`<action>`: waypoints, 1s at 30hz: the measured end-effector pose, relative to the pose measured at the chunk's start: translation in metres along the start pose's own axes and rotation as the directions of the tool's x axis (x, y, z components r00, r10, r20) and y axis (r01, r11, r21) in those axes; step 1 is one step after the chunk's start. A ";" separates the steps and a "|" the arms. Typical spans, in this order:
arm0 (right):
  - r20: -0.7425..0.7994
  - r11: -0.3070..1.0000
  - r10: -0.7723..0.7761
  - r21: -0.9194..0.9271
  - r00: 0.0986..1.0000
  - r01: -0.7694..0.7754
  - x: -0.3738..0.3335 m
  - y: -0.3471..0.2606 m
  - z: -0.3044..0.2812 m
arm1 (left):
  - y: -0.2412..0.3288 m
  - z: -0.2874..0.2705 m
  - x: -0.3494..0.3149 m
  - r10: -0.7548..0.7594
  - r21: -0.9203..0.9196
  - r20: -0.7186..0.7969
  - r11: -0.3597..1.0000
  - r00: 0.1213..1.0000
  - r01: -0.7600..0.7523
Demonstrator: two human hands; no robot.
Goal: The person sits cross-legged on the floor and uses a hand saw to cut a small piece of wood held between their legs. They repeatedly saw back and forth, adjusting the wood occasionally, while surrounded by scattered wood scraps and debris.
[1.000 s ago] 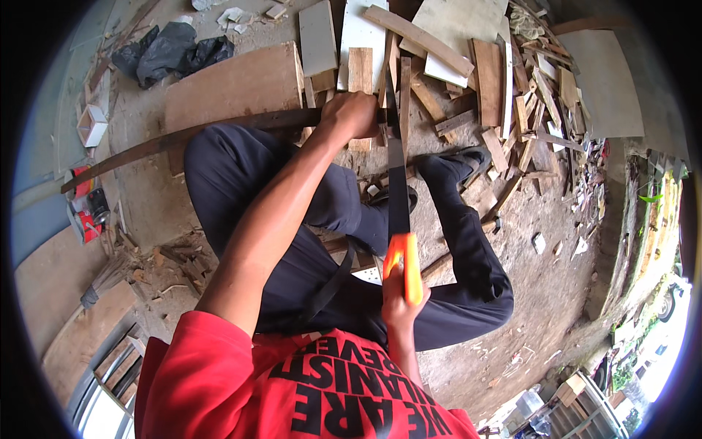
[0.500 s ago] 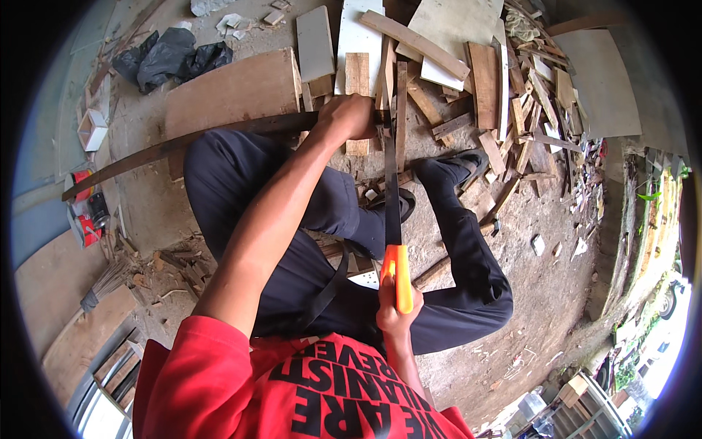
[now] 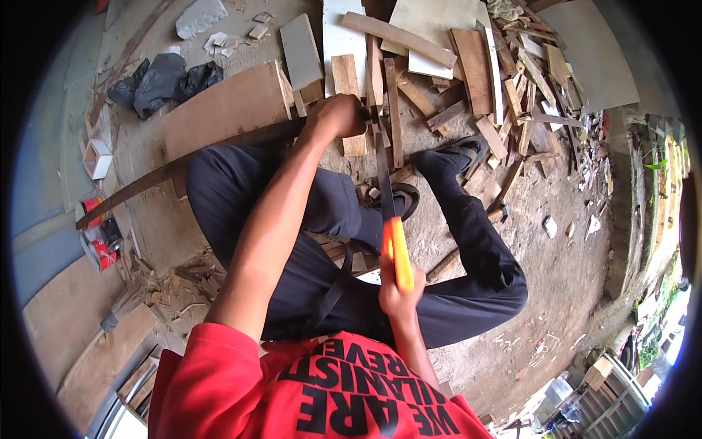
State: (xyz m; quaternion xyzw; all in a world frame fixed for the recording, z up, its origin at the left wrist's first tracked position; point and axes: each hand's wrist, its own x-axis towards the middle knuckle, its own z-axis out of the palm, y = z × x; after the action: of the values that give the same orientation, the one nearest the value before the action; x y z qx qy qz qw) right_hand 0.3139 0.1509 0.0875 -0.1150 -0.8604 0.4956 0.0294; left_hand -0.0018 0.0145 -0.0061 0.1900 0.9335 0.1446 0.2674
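Handsaw (image 3: 389, 208), dark metal blade, orange-yellow handle: gripped in the right hand (image 3: 402, 298), blade ahead of the fingers.
Likely light, springy-bladed; best held by the handle. Left hand (image 3: 336, 117), fingers clenched, grasps long dark-brown strip (image 3: 270, 130), apparently stiff wood.

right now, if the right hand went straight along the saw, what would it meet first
The right hand would probably meet the dark plank held by the left hand; depth is unclear.
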 end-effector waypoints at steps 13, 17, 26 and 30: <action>-0.066 0.945 0.131 0.309 0.989 -0.104 0.052 -0.023 0.023 | 0.000 -0.018 0.028 0.089 0.235 0.071 0.966 0.993 -0.103; -0.032 0.977 0.093 0.194 0.995 -0.085 0.048 -0.015 -0.008 | -0.001 -0.004 0.016 0.105 0.221 0.010 0.970 0.994 -0.105; -0.008 0.984 0.091 0.157 0.996 -0.089 -0.034 -0.020 -0.032 | 0.018 -0.013 -0.014 -0.086 -0.011 -0.104 0.996 0.991 0.085; -0.066 0.997 0.003 0.077 0.998 0.003 -0.048 -0.022 -0.036 | 0.009 -0.010 -0.007 -0.035 -0.079 -0.156 0.997 0.987 0.023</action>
State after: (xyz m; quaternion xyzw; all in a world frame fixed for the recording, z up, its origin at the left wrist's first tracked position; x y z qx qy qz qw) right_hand 0.3625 0.1597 0.1275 -0.1301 -0.8392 0.5244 0.0622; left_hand 0.0013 0.0178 0.0084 0.1538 0.9482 0.1910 0.2020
